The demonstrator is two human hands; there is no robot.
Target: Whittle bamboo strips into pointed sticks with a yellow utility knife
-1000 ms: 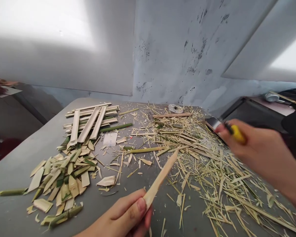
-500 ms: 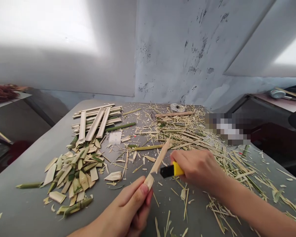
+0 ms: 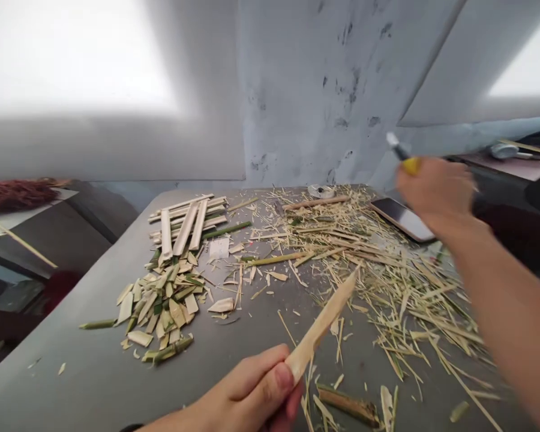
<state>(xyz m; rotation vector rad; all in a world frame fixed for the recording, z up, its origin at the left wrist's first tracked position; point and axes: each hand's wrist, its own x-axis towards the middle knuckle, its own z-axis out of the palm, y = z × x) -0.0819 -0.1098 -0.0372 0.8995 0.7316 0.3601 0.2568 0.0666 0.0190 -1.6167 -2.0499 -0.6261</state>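
Observation:
My left hand (image 3: pixel 265 387) grips the near end of a pale bamboo strip (image 3: pixel 326 321), whose tapered tip points away to the upper right. Raised at the right, my right hand (image 3: pixel 436 186) is closed around a yellow and black utility knife (image 3: pixel 407 159), blurred by motion. The knife's blade end points up and left, well apart from the strip. Below the strip, a short brown and green bamboo piece (image 3: pixel 348 405) lies on the grey table (image 3: pixel 94 378).
Split bamboo strips (image 3: pixel 184 228) are stacked at the back left, with a heap of short bamboo offcuts (image 3: pixel 162 306) before them. Thin shavings (image 3: pixel 414 294) cover the right side. A phone (image 3: pixel 402 219), a tape roll (image 3: pixel 321 191) and a hammer-like wooden handle (image 3: pixel 317 203) lie towards the back.
My right hand has swung up and right with the knife, away from the strip. My left hand has moved slightly right and down, still holding the strip. The view has shifted left.

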